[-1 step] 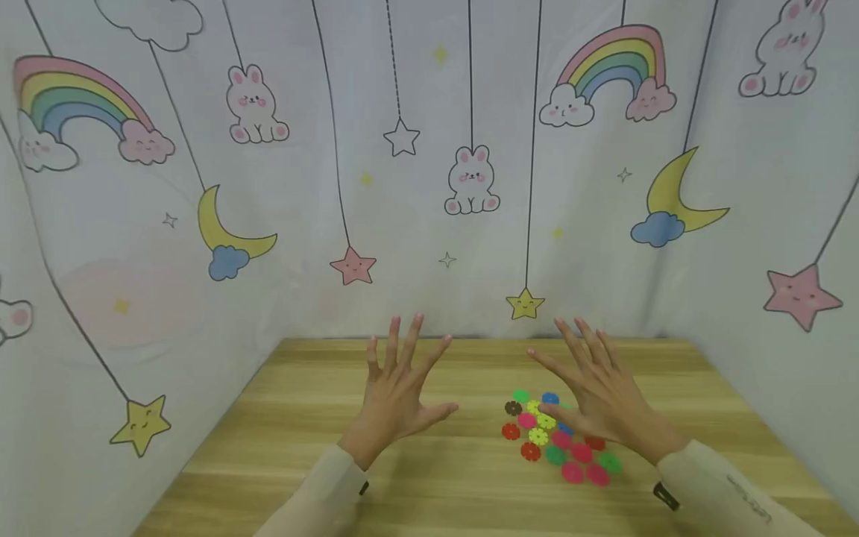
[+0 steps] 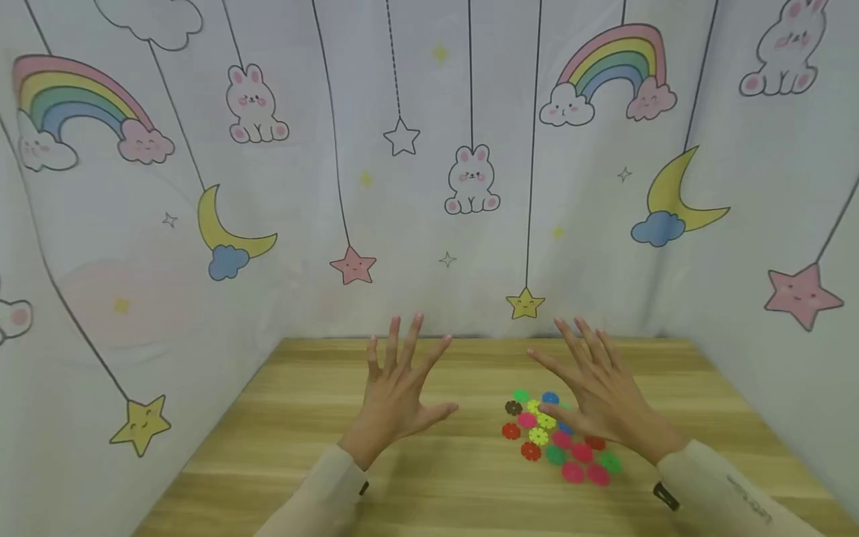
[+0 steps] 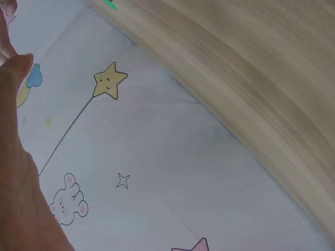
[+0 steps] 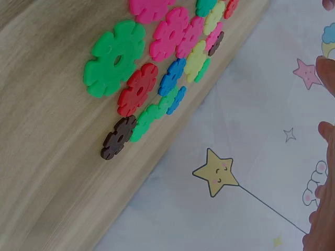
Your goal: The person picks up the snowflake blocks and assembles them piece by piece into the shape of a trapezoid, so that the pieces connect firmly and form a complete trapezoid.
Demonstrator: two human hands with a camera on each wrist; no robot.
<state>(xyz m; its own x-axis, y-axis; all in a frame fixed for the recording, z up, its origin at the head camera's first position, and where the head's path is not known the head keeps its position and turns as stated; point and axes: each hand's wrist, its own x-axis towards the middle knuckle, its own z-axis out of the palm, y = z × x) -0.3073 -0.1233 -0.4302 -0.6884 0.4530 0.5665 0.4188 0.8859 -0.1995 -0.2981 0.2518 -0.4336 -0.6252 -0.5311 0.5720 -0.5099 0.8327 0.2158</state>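
Note:
Both hands hover above the wooden table with fingers straight and spread, holding nothing. The left hand is left of the middle, away from the discs. My right hand hangs over a loose group of flower-shaped plastic discs and hides part of it. Among them are a red disc, a yellow disc and a pink disc. In the right wrist view, a large green disc and a dark brown disc lie flat, notched round their rims. Only an edge of the left hand shows in its wrist view.
The wooden table stretches across the front, its grain running sideways. A white cloth backdrop printed with rabbits, stars, moons and rainbows encloses the back and both sides. Pale sleeves cover the forearms.

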